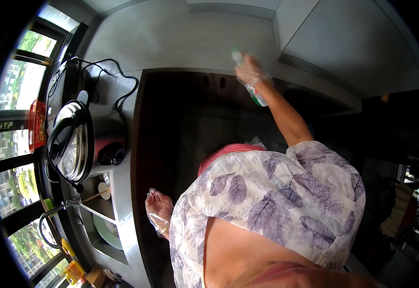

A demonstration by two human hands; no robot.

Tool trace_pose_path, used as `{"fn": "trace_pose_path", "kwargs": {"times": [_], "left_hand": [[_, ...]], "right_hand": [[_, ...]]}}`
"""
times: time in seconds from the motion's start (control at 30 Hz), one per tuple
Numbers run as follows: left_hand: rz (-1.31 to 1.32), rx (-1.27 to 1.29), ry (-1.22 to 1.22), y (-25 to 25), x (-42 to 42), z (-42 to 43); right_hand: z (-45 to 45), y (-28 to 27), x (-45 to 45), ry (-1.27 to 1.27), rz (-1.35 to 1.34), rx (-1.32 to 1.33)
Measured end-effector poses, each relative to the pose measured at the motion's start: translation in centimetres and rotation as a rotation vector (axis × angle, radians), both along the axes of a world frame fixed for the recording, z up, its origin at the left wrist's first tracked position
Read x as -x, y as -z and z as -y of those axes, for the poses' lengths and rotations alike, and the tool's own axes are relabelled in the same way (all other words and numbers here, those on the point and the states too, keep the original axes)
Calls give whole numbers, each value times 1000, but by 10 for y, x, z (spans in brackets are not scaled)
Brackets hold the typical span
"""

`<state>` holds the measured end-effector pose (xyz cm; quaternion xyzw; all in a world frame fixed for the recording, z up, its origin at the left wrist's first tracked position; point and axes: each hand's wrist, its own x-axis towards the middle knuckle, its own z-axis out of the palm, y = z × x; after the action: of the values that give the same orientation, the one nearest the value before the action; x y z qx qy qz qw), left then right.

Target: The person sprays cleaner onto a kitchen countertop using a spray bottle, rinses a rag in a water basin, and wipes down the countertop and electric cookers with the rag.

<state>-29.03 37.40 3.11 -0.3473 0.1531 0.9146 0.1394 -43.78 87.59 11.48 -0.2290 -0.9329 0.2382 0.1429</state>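
Note:
My right hand (pixel 250 72), in a clear plastic glove, reaches forward over the edge of the grey countertop. Its fingers are wrapped round a spray bottle (pixel 258 99) with a green and white label area and a pale green top. The bottle is tilted, and the hand covers its middle. Low on the left, my left hand (pixel 159 206) hangs beside the counter edge, also in a clear plastic glove. The palm shows, with the fingers loosely bent and nothing visible in them.
A pressure cooker (pixel 106 139) with a black cord (pixel 135 84) stands on the left counter. Behind it are a red basket (pixel 37 126) and windows. Nearer lies a sink (pixel 118 218) holding a pale green dish (pixel 105 230), with a faucet (pixel 51 211). Cabinets (pixel 348 43) are at the upper right.

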Motion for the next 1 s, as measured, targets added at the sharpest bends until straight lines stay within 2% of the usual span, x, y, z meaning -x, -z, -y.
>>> {"fn": "trace_pose_path", "kwargs": {"times": [0.1,0.2,0.33,0.5,0.6,0.67,0.7,0.77,0.83,0.87,0.9,0.97,1.0], "left_hand": [[-23,-30,48,-9,-6,-13],[-4,-4,22,-2,25,12],[19,29,-1,5,20,10],[38,43,-60,15,-3,12],[-76,34,-45,38,-24,18],[-61,136,-110,32,-38,14],[-45,191,-161,30,-46,13],[-105,134,-118,58,-62,29],[-186,122,-171,74,-77,44],[-131,132,-212,67,-89,44],[-236,89,-261,71,-107,43],[-102,83,-393,70,-147,31],[0,222,-462,54,-179,13]], "right_hand": [[-21,-2,-20,31,-13,-79],[4,13,5,27,32,-102],[9,9,1,-23,146,-20],[53,32,-31,-167,122,16],[72,86,-51,-464,-77,-18],[86,135,-50,-618,-250,59],[105,129,-65,-619,-277,-18],[120,163,-74,-685,-445,-4],[149,170,-80,-719,-275,404],[163,178,-84,-730,-231,496],[173,189,-90,-740,-170,579],[184,201,-117,-792,-34,824],[196,188,-147,-907,-39,715]]}}
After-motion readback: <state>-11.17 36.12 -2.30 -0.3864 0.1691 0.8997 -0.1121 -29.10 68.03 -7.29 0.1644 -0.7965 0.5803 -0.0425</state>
